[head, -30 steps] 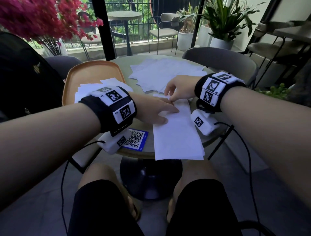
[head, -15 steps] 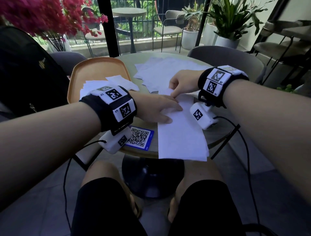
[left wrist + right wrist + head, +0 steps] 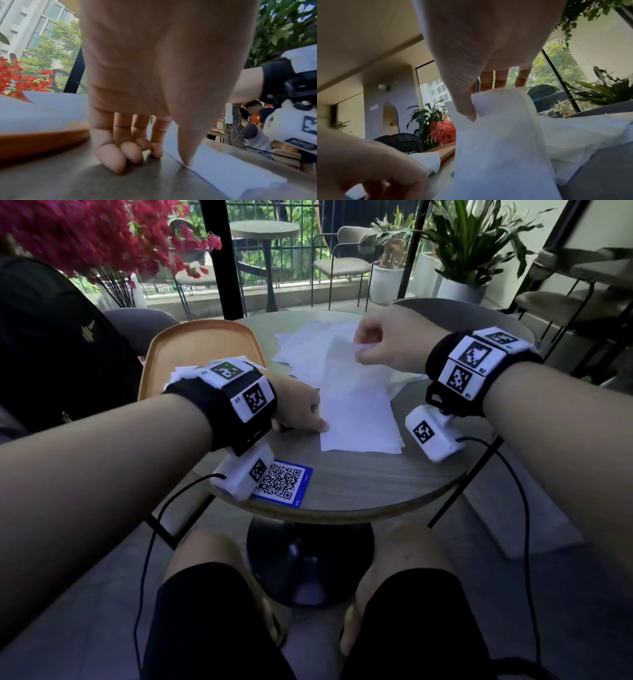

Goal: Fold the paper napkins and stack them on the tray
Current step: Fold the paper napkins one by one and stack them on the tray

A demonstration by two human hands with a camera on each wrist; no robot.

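Note:
A long white napkin strip [image 3: 359, 409] lies lengthwise on the round table [image 3: 359, 487]. My right hand [image 3: 363, 350] pinches its far end between thumb and fingers and holds that end raised off the table; the right wrist view shows the napkin [image 3: 496, 148] hanging from that right hand [image 3: 481, 102]. At the strip's near left edge, my left hand [image 3: 305, 416] rests with loosely curled fingertips on the table and its thumb pressing the napkin [image 3: 231, 173]. Folded napkins [image 3: 181, 373] lie on the orange tray [image 3: 202, 337], partly hidden by my left wrist.
A loose pile of unfolded napkins [image 3: 308, 347] lies at the back of the table. A blue QR card [image 3: 282, 481] sits near the front edge. A black bag [image 3: 61, 344] is at the left, and chairs and potted plants stand behind.
The napkin has moved farther onto the table and no longer hangs over the near edge. My right hand has lifted its far end. My left hand has slid to the strip's left edge.

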